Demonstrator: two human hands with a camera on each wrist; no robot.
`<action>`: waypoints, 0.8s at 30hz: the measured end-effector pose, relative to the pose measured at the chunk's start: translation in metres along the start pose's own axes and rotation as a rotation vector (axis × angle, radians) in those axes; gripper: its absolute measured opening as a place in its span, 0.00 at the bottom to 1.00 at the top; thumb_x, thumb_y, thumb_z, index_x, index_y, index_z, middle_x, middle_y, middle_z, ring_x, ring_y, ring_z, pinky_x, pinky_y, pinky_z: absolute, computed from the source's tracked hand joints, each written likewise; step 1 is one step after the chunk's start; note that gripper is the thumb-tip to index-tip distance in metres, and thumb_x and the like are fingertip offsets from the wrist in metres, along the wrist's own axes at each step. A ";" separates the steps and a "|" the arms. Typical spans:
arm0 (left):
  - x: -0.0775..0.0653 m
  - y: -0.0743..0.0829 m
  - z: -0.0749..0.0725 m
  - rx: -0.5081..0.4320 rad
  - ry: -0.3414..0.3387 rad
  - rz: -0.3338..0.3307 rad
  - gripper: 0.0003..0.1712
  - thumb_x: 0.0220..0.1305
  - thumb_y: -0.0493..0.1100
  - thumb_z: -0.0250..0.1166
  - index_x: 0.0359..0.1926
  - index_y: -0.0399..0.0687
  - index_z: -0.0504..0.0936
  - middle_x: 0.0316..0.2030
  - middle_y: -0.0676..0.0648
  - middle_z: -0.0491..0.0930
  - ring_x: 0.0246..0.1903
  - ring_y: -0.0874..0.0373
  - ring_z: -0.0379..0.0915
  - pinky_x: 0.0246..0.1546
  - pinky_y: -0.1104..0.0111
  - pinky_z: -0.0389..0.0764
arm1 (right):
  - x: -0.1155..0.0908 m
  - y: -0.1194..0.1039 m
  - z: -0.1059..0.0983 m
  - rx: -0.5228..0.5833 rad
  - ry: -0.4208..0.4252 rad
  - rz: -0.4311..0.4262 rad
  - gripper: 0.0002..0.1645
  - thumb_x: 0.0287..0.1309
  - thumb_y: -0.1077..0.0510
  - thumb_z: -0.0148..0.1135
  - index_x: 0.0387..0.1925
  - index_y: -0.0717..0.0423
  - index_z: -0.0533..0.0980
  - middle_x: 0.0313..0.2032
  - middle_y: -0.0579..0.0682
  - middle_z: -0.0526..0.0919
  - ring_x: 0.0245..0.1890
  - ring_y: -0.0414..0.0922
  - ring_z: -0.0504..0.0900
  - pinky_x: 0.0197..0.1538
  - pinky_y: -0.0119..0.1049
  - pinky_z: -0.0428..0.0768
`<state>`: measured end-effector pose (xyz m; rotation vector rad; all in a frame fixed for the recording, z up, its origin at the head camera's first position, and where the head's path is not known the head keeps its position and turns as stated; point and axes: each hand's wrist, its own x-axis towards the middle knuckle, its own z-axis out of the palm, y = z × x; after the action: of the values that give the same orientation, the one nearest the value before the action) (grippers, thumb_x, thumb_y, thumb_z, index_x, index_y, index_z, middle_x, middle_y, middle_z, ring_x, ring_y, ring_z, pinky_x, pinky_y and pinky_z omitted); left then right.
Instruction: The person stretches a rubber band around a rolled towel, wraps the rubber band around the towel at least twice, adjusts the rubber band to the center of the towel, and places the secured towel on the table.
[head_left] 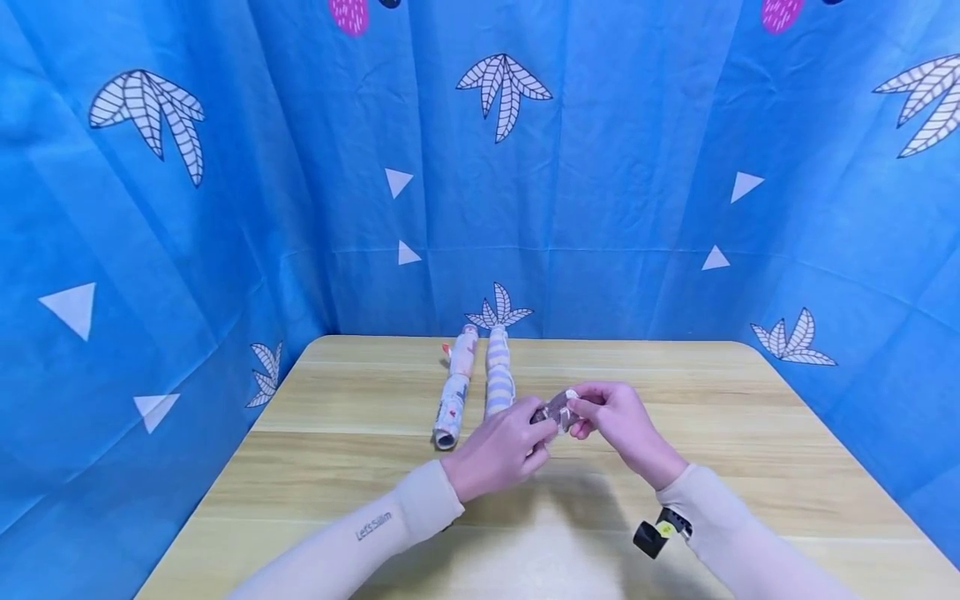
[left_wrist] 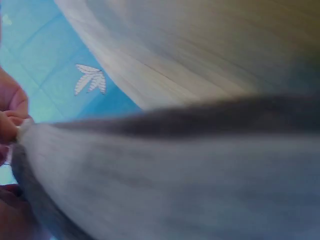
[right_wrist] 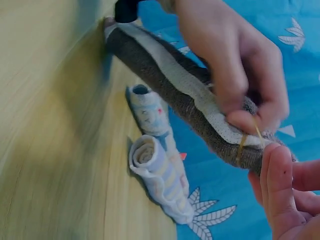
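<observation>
A grey-and-white rolled towel (head_left: 557,410) is held above the table between both hands. A thin yellowish rubber band (right_wrist: 241,149) loops round it near one end. My left hand (head_left: 504,450) grips the roll, its fingertips right by the band in the right wrist view. At the banded end, my right hand (head_left: 626,423) holds the towel between thumb and fingers. The roll fills much of the left wrist view, blurred, with its white strip (left_wrist: 180,180) close up. Whether the left fingers also pinch the band is hard to tell.
Two rolled cloths lie side by side on the wooden table (head_left: 337,392) beyond the left hand: a printed roll (head_left: 452,400) and a striped roll (head_left: 498,371). A blue patterned curtain (head_left: 600,167) surrounds the back and sides. A black device (head_left: 651,537) is on the right wrist.
</observation>
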<state>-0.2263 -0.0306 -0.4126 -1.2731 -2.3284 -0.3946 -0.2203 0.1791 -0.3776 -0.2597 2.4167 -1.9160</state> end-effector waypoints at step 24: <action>-0.001 -0.018 -0.021 -0.254 -0.101 -0.116 0.09 0.70 0.52 0.65 0.45 0.59 0.74 0.43 0.58 0.75 0.33 0.66 0.73 0.32 0.76 0.76 | -0.003 -0.001 -0.011 -0.232 -0.226 -0.263 0.23 0.70 0.56 0.61 0.63 0.54 0.75 0.41 0.55 0.85 0.32 0.48 0.84 0.36 0.41 0.85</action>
<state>-0.2357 -0.0506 -0.3955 -1.3011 -2.5074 -0.6991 -0.2187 0.1898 -0.3739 -0.7949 2.5482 -1.5793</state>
